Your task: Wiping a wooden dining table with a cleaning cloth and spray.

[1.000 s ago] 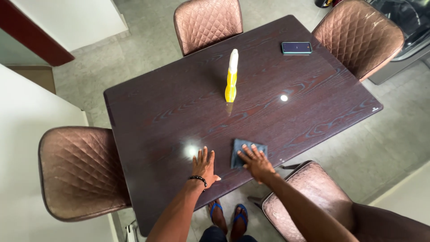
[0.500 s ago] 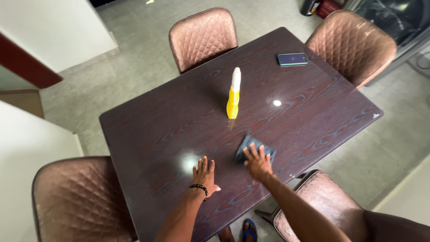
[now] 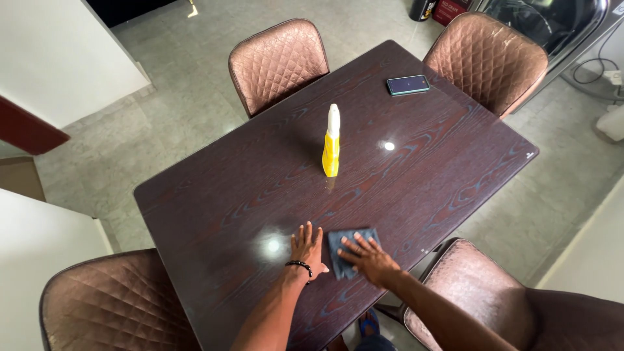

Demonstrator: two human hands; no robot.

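Cloth (image 3: 351,250), dark grey and folded, lies flat at the near edge of the dark wooden table (image 3: 214,195), pinned under the spread, unclenched fingers of the right hand (image 3: 366,255); the left hand (image 3: 307,247) rests just beside it, palm down, fingers splayed and gripping nothing. Judging from this, wiping covers only the near edge, while the stretch around the upright yellow spray bottle (image 3: 331,146) and the phone (image 3: 407,84) farther off remains.

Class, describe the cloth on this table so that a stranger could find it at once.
Start at the dark wooden table and follow its near edge. Beside the left hand, the right hand presses flat on the cloth: small, grey-blue, soft and crumpled, unlike the upright yellow spray bottle.
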